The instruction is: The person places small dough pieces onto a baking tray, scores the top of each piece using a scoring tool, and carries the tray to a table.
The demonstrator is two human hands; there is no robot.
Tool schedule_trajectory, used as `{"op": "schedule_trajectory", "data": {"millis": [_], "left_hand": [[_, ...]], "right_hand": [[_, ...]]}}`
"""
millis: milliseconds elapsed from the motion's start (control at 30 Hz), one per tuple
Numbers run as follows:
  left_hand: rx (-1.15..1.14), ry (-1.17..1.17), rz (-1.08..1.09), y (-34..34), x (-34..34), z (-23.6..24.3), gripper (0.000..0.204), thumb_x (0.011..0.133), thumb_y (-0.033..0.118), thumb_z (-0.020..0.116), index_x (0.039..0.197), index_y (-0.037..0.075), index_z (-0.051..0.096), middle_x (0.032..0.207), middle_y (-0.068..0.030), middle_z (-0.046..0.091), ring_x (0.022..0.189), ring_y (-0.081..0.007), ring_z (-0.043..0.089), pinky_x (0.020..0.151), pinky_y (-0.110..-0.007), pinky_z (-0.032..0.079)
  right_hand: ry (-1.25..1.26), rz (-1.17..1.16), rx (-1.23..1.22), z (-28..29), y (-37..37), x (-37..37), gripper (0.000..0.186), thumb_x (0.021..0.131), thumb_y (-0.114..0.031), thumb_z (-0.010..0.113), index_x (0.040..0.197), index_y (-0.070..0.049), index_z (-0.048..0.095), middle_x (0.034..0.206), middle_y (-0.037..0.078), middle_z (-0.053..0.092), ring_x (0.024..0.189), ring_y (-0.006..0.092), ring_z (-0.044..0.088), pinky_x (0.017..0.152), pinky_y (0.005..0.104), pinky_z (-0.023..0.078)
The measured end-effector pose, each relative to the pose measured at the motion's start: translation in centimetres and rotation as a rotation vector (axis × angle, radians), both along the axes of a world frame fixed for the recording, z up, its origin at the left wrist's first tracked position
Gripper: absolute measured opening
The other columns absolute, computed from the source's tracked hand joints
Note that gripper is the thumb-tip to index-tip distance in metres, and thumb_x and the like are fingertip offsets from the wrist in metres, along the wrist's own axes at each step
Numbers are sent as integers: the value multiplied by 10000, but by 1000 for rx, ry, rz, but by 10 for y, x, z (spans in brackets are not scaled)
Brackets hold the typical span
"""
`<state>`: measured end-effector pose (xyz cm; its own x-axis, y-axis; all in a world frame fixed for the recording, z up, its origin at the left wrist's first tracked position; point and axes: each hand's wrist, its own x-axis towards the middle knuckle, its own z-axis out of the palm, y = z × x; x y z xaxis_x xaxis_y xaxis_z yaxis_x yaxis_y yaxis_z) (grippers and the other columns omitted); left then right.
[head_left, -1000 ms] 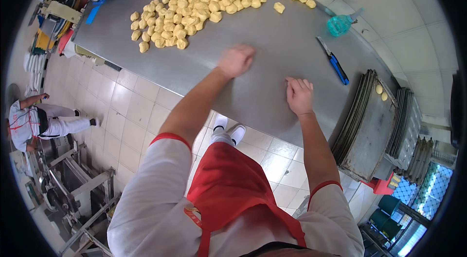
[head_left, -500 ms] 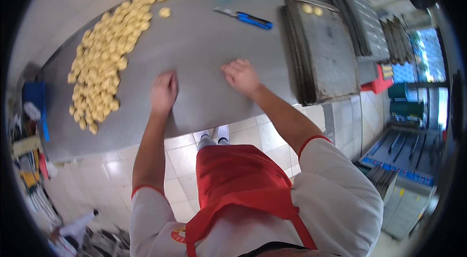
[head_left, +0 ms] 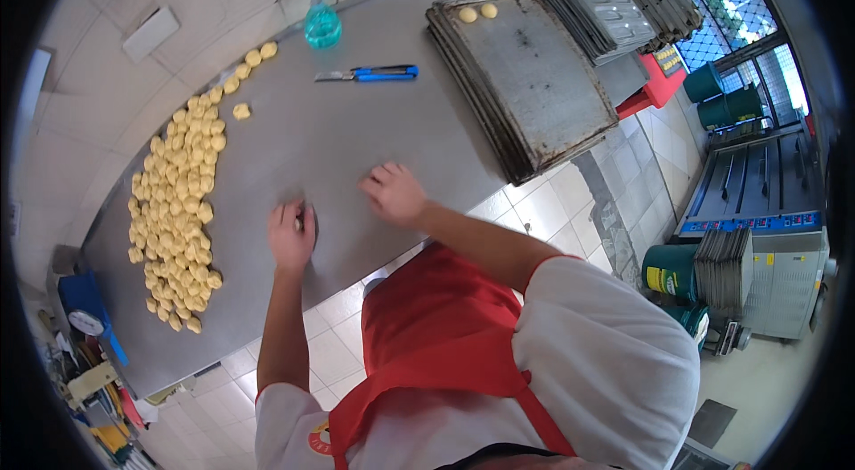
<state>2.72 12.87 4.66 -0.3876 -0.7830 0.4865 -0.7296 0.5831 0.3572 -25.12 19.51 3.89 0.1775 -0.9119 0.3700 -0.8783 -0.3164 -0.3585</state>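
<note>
My left hand [head_left: 292,235] rests on the steel table with its fingers curled in; whatever lies under them is mostly hidden. To its right, my right hand [head_left: 394,194] is cupped low over the same tabletop, fingers bent and pressed together, and its palm does not show. Nearest my left hand is a large group of pale yellow dough balls [head_left: 183,194], packed along the table's left side. One dough piece [head_left: 241,111] sits apart from them.
Beyond my hands lie a blue-handled knife [head_left: 385,73] and a teal bottle [head_left: 322,26]. Stacked baking trays [head_left: 557,83] stand at right, with two dough balls [head_left: 478,13] on top. A blue scale [head_left: 86,320] is at far left; ovens [head_left: 757,190] are at far right.
The whole view has swung to the right, showing more of the trays and ovens. Both hands stay curled on the tabletop, and the left has turned slightly.
</note>
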Motion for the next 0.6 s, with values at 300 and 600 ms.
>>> {"op": "schedule_trajectory", "data": {"millis": [300,600], "left_hand": [[676,693,134,-28,-127,23,452,992,160,851,1362,-33,678,1164,-97,756,1008,-138,714,881,-295,581],[263,175,-301,-178,-584,130,460,905,293,873,1303,92,757,1163,-131,761,1022,-312,754,925,-417,610]], "right_hand": [[-556,-27,119,92,-29,-176,299,919,-72,752,1216,-99,737,1265,192,649,1138,414,678,1018,493,564],[-366,-435,20,130,-153,-529,427,927,-32,741,1350,-87,719,1259,200,675,1066,387,715,952,455,592]]}}
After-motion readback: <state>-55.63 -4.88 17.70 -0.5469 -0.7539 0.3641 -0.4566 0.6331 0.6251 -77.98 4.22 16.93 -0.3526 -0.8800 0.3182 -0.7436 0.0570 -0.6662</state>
